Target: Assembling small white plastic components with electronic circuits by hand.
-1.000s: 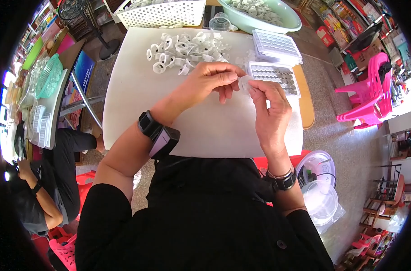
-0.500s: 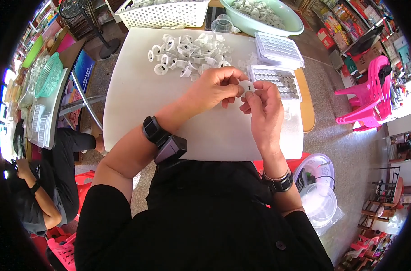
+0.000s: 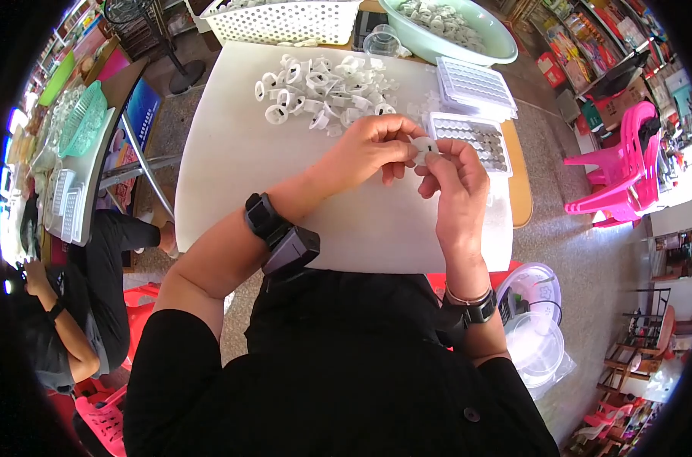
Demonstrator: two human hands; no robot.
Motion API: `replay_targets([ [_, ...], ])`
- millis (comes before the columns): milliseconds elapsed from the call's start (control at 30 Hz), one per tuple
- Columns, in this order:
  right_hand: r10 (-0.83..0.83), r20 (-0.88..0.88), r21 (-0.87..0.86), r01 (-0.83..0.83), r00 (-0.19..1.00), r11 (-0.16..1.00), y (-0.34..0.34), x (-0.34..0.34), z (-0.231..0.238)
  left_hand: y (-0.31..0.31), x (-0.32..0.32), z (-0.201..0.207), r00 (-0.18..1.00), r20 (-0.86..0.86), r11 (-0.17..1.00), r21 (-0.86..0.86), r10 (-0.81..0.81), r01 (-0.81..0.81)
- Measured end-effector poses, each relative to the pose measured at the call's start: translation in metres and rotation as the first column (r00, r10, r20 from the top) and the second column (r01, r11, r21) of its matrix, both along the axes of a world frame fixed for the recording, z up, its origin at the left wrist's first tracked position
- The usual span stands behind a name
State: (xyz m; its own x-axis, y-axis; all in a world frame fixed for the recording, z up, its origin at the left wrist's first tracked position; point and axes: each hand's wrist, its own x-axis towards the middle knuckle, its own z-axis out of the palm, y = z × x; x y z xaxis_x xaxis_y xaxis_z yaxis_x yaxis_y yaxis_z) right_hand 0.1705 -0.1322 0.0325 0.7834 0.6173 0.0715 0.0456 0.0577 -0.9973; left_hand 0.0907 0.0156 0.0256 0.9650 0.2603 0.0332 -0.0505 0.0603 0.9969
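Between my two hands is a small round white plastic part with a dark slot in its face. The fingers of my left hand pinch its left side. My right hand grips it from the right, thumb against the face. Both hands are above the right half of the white table. Farther off lies a loose heap of similar white parts. Just beyond my right hand sits a white tray with rows of small pieces, some white and some greyish.
Stacked white trays stand at the far right. A white perforated basket and a pale green basin, both filled with parts, line the far edge beside a clear cup. Another person sits at the left.
Both hands and the white part stay together, still pinched. The whole scene has shifted slightly in the picture, and my right hand is turned a little.
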Motion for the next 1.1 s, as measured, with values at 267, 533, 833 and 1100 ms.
replay_targets([
  [267,0.017,-0.001,0.002,-0.017,1.0,1.0,-0.004,-0.002,0.0,-0.002,0.0,-0.001,0.999,0.051,0.99,0.141,-0.004,-0.003],
  [533,-0.068,0.21,-0.1,0.091,0.975,0.991,0.002,-0.004,-0.008,-0.006,0.006,-0.009,0.998,0.038,0.968,0.245,0.054,-0.061],
  [833,0.005,0.158,-0.134,0.017,0.987,0.991,-0.004,0.009,0.007,-0.005,0.0,-0.001,0.999,-0.007,0.997,0.071,0.038,-0.037],
  [1100,0.202,0.119,-0.253,-0.167,0.972,0.953,0.01,0.07,0.072,0.017,-0.006,-0.001,0.978,0.014,0.978,0.007,0.21,-0.21],
])
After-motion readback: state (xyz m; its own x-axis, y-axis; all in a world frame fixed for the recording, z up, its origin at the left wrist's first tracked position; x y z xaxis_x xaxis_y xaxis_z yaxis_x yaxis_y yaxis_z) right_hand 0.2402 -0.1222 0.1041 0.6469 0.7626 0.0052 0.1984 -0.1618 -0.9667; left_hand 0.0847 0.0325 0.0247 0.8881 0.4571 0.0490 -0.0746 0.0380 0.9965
